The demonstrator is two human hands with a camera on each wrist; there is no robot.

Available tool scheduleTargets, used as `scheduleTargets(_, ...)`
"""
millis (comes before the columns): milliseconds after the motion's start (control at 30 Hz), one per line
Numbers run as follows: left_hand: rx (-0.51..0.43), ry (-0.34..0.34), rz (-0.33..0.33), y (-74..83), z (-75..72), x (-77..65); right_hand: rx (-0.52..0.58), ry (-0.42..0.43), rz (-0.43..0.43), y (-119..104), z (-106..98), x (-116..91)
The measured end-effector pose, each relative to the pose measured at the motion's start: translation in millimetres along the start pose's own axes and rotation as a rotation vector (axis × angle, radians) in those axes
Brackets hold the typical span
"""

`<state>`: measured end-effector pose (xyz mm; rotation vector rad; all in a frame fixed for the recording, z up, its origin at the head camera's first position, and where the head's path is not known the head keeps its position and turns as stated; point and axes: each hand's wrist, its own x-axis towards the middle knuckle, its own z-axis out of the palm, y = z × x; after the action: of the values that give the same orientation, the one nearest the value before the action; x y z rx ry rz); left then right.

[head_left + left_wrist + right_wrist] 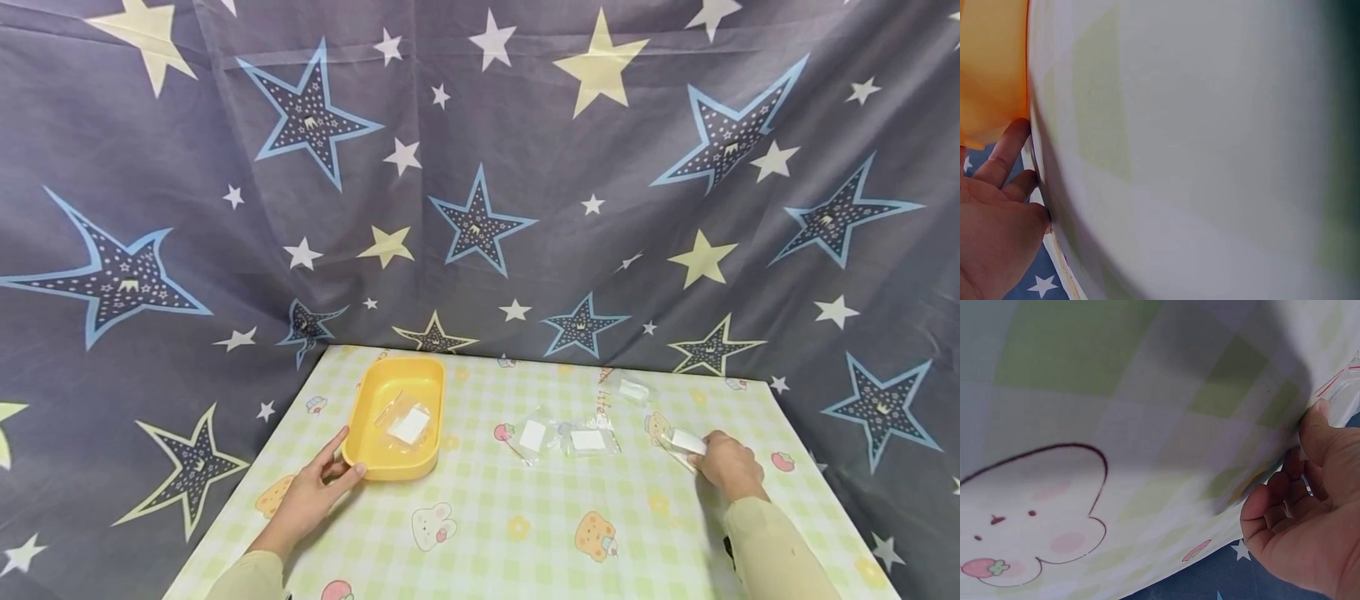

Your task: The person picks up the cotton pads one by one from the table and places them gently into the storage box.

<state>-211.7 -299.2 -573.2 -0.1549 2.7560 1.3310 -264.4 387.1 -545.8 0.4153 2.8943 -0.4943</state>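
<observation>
Plastic packet between curled right fingers

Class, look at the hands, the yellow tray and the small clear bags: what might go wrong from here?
The bag in the right hand is pinched near one end, so it might slip free. The left hand touches the tray at its near corner; a careless push could shift it. Two bags lie close together on the table, so lifting one may drag the other.
</observation>
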Motion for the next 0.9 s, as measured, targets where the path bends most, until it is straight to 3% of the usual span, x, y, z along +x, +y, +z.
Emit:
scheduleTargets(367,-0.001,-0.007,-0.012,0.4,-1.3,-0.8,0.066,0.016,-0.022,6.2,3.9,-4.0)
scheduleTargets(667,-0.011,0.006,0.012,4.4,-1.7,3.0,0.155,0.125,-0.125,14.9,12.1,-5.0)
scheduleTargets(900,-0.015,0.003,0.004,1.5,-0.9,-1.3,0.218,0.191,-0.164,-0.4,18.2,-8.6)
